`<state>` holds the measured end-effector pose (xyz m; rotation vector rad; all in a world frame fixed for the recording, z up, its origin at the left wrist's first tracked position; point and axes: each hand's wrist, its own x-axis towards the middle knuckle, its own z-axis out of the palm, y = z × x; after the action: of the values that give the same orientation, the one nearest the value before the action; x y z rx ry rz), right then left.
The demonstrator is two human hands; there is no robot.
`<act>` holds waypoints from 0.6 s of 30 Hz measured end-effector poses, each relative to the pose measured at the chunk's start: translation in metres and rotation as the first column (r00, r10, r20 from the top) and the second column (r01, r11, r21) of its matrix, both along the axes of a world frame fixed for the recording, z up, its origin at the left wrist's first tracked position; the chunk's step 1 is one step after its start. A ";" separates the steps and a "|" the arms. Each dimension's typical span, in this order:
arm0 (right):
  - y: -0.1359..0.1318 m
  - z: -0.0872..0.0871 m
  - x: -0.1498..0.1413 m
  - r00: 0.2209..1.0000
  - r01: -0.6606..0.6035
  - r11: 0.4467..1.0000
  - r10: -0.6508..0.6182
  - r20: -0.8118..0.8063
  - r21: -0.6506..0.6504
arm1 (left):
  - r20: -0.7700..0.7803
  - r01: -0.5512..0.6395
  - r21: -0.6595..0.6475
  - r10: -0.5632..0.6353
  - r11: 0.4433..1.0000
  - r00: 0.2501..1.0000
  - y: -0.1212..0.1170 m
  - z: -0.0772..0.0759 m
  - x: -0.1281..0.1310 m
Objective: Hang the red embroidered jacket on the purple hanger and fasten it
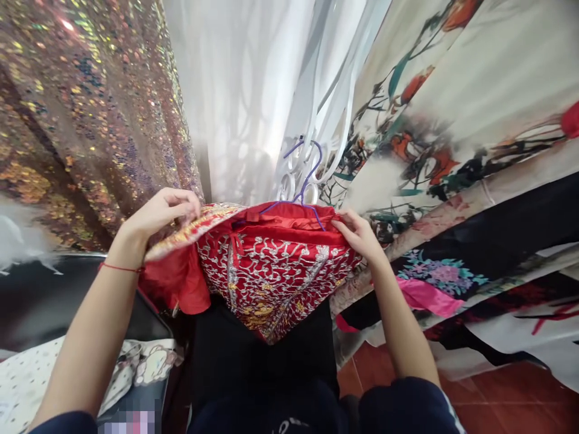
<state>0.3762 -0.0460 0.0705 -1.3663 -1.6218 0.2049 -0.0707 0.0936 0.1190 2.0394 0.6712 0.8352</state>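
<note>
A red garment (275, 259) with silver and gold embroidery hangs in front of me, its lower edge coming to a point. Inside its red lining sits a purple hanger (312, 172), hooked onto white curled metalwork. My left hand (174, 208) has its fingers closed on an embroidered flap of the garment, lifted out to the left so that red lining shows below. At the garment's upper right edge, my right hand (355, 232) pinches the red cloth between thumb and fingers.
To the left hangs a gold sequined curtain (99, 108), with a black seat (67, 295) and a dotted white cloth (31, 374) below it. On the right are a flower-printed cloth (429, 138) and several other hanging garments. Red floor tiles (493, 386) show at lower right.
</note>
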 end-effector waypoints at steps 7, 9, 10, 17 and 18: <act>0.005 -0.001 -0.004 0.994 -0.112 0.976 0.106 -0.040 -0.188 | -0.293 -0.073 0.164 0.120 0.984 0.949 0.016 -0.025 0.032; 0.003 -0.001 -0.005 0.993 -0.111 0.966 0.100 -0.057 -0.233 | -0.267 -0.111 0.177 0.156 0.978 0.951 0.013 -0.040 0.031; 0.002 -0.001 -0.006 0.994 -0.106 0.962 0.094 -0.061 -0.252 | -0.201 -0.158 0.226 0.205 0.961 0.958 0.007 -0.048 0.031; 0.009 0.004 -0.003 0.985 -0.151 0.943 0.116 -0.131 -0.295 | -0.019 -0.474 0.599 0.602 0.646 0.798 -0.028 -0.094 0.049; 0.010 0.005 -0.001 0.978 -0.180 0.934 0.136 -0.159 -0.308 | -0.041 -0.472 0.593 0.609 0.652 0.792 -0.024 -0.093 0.049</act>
<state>0.3749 -0.0359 0.0758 -1.4270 -1.6327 0.6699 -0.0220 0.0698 0.0264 2.5303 1.3647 1.2600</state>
